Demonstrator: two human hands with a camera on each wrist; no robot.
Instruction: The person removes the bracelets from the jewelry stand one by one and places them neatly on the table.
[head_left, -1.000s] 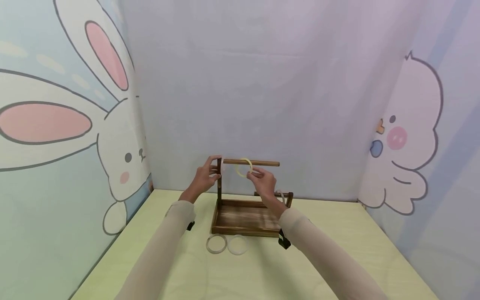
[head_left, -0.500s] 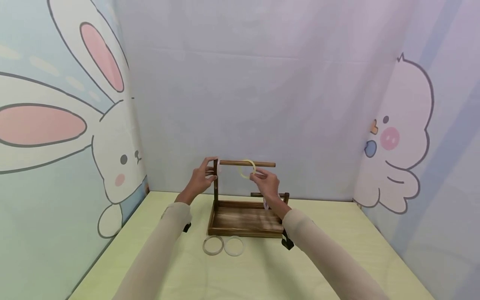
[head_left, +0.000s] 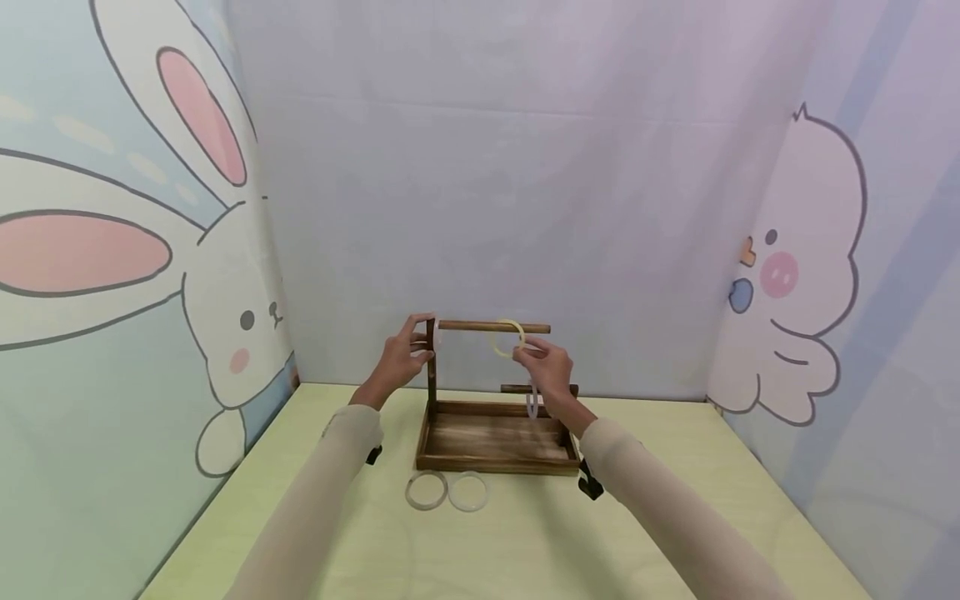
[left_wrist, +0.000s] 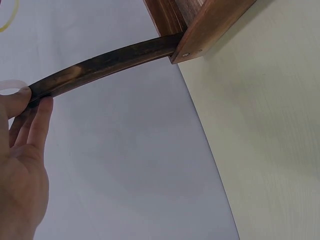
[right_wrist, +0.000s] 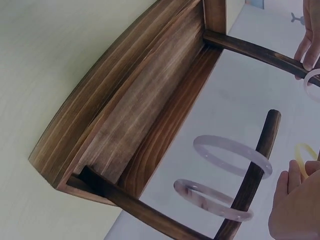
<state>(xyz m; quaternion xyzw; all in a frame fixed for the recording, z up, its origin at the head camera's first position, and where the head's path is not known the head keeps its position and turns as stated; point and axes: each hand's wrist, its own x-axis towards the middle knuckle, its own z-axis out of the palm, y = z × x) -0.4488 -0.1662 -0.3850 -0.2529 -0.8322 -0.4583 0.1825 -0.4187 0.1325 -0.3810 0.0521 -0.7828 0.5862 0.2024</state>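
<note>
A dark wooden bangle rack [head_left: 495, 462] has a tray base, a tall left post with an upper bar [head_left: 472, 326], and a lower bar [right_wrist: 255, 175] at right. My left hand [head_left: 400, 360] grips the top of the tall post [left_wrist: 105, 62] between thumb and fingers. A pale pink bangle [right_wrist: 311, 82] hangs on the upper bar beside that post. My right hand [head_left: 546, 367] pinches a yellow bangle [head_left: 501, 354], which appears to encircle the upper bar near its free end. In the right wrist view, a lilac bangle [right_wrist: 225, 145] and a mottled bangle [right_wrist: 200, 197] hang on the lower bar.
Two more bangles lie flat on the pale table [head_left: 337, 533] before the tray: a greyish one [head_left: 410, 500] and a whitish translucent one [head_left: 485, 502]. A curtain [head_left: 495, 208] stands close behind the rack, with cartoon-printed side panels at left and right.
My right hand has moved right along the upper bar with the yellow bangle, toward the bar's free end. My left hand keeps its grip on the post.
</note>
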